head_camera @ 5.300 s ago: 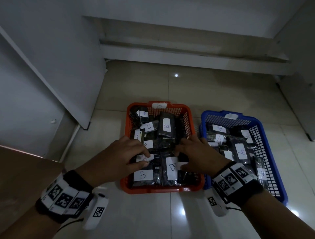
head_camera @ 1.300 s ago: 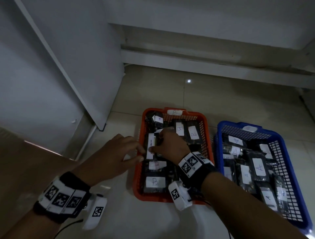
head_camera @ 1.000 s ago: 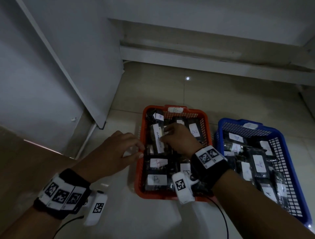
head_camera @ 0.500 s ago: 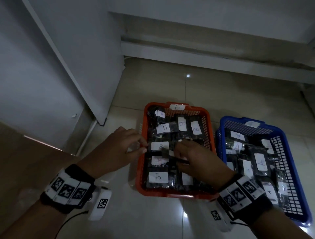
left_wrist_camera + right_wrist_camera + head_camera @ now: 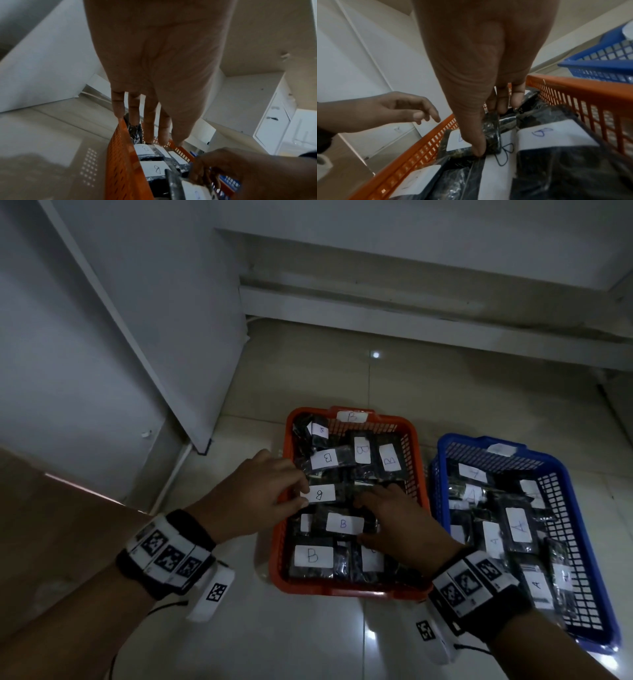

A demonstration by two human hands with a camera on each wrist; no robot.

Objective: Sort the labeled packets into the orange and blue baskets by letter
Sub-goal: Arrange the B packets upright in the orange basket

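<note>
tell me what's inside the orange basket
The orange basket holds dark packets with white labels; the readable ones say B. Both hands cover the middle packets, and lower layers are hidden.

- You've got a glossy beige tiled floor (image 5: 308,378) down there, one bright light spot reflecting off it.
- White panel (image 5: 144,313) leaning on your left.
- White cabinet (image 5: 274,121) with drawers, seen from your left wrist.

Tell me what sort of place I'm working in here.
Probably an indoor room, work done on the floor: glossy floor tiles, white cabinets, and the orange basket and blue basket set directly on them.
</note>
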